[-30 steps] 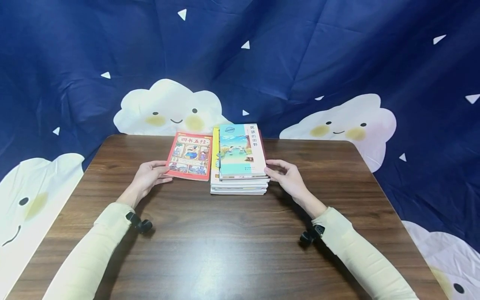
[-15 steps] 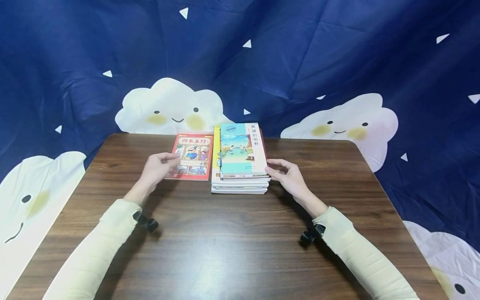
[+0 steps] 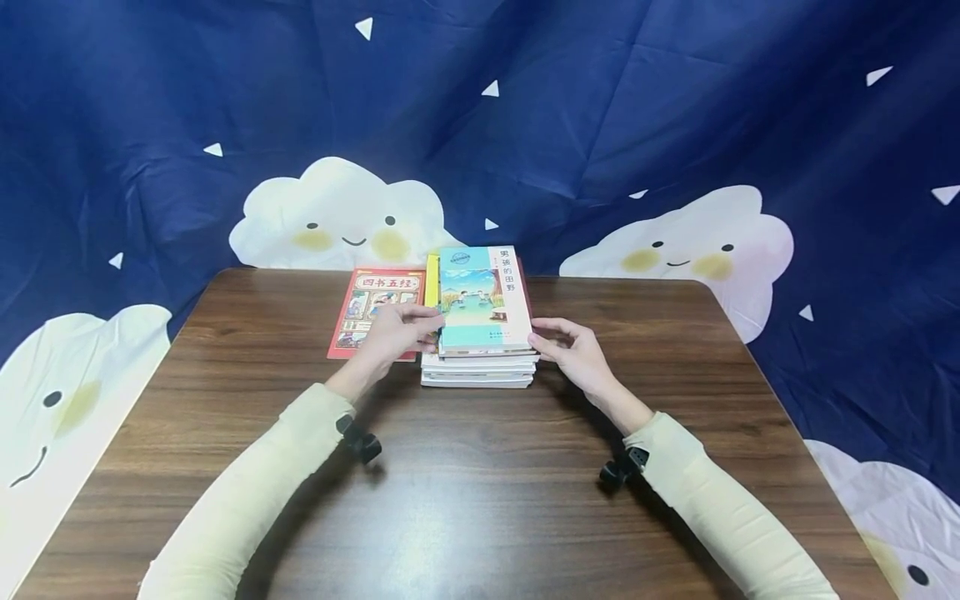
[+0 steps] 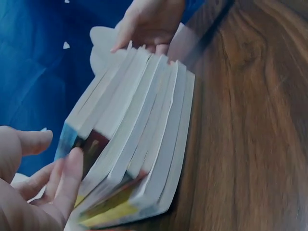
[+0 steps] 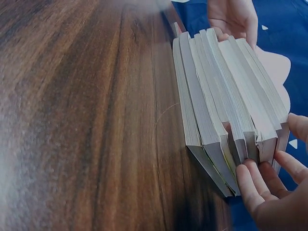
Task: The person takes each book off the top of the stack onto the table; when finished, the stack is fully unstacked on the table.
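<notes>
A stack of several books (image 3: 480,371) lies near the table's far edge, its top book (image 3: 474,292) blue and white with a painted scene. My left hand (image 3: 393,333) reaches to the stack's left side. In the left wrist view its fingertips (image 4: 72,163) are at the books' side, the thumb held apart. On the right, my right hand (image 3: 577,354) touches the stack; in the right wrist view the fingers (image 5: 250,185) rest against the books' sides and the thumb is by the top book. A thin red book (image 3: 345,333) lies flat left of the stack, partly hidden behind my left hand.
The brown wooden table (image 3: 465,492) stretches toward me. Behind its far edge hangs a dark blue cloth (image 3: 480,150) with white clouds and triangles. A yellow book (image 3: 432,287) peeks out on the left beneath the top one.
My left hand has left the red book's left edge and moved right, over that book, to the stack's left side. The right hand and the stack have stayed put.
</notes>
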The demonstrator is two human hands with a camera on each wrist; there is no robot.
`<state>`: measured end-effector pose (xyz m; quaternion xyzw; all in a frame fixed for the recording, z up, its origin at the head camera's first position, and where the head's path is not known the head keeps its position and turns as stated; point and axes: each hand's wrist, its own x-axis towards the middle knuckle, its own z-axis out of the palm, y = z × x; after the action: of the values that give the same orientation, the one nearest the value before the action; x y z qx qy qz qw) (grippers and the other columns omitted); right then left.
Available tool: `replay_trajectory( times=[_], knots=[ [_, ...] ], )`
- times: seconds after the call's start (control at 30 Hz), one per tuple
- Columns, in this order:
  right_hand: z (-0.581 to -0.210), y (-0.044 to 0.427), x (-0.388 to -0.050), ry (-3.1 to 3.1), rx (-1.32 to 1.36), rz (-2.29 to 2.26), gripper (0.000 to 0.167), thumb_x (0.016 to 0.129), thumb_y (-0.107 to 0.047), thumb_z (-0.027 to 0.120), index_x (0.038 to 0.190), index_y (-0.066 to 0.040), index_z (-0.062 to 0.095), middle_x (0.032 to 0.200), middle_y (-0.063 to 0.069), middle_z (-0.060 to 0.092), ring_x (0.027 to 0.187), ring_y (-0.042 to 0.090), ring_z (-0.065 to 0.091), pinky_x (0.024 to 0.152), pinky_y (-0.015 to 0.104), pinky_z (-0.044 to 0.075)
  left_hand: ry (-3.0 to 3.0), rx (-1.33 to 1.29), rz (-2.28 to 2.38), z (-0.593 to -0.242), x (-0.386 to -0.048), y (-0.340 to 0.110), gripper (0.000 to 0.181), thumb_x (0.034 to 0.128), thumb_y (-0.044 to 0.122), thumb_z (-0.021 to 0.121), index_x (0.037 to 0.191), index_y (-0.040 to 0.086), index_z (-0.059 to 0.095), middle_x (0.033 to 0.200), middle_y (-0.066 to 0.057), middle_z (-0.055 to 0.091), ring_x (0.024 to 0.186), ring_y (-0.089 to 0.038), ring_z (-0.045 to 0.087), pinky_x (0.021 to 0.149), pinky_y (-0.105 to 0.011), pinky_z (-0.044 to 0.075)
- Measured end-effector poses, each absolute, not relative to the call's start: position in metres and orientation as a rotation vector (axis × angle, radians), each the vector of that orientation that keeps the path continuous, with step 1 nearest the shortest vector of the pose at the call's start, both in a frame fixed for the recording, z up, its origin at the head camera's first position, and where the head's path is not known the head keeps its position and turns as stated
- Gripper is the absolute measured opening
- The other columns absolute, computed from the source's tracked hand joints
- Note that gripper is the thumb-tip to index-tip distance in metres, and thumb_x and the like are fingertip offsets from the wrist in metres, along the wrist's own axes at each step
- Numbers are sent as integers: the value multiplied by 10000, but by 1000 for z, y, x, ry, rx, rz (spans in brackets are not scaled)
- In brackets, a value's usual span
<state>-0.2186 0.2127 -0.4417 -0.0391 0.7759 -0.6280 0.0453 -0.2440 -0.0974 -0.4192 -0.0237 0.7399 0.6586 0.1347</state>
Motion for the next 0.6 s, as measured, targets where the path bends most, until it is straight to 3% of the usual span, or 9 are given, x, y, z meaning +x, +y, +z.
replay_trajectory(
  times=[0.27,0.47,0.6],
  knots=[
    [-444,214,-219,2386,-116,-1906,450,991,-155,746,1389,29,640,1394,296,637,899,-13,703,847,203,669,2141,-90,1986,-422,-244,-90,481,837,147,904,1232,-51,714,1050,-147,790,693,-98,751,680,-249,689],
    [-446,214,-220,2395,-140,-1905,436,999,-159,737,1384,26,647,1405,283,644,905,-23,706,842,182,662,2123,-135,1908,-419,-245,-94,525,874,122,870,1333,-35,667,1280,-245,740,816,-107,775,772,-287,701],
    [-447,213,-219,2415,-161,-1902,430,981,-131,754,1372,20,657,1387,291,656,881,-25,712,821,149,637,2022,-167,1911,-418,-243,-100,553,907,73,825,1399,-54,608,1302,-269,702,896,-115,763,855,-321,694]
  ],
)
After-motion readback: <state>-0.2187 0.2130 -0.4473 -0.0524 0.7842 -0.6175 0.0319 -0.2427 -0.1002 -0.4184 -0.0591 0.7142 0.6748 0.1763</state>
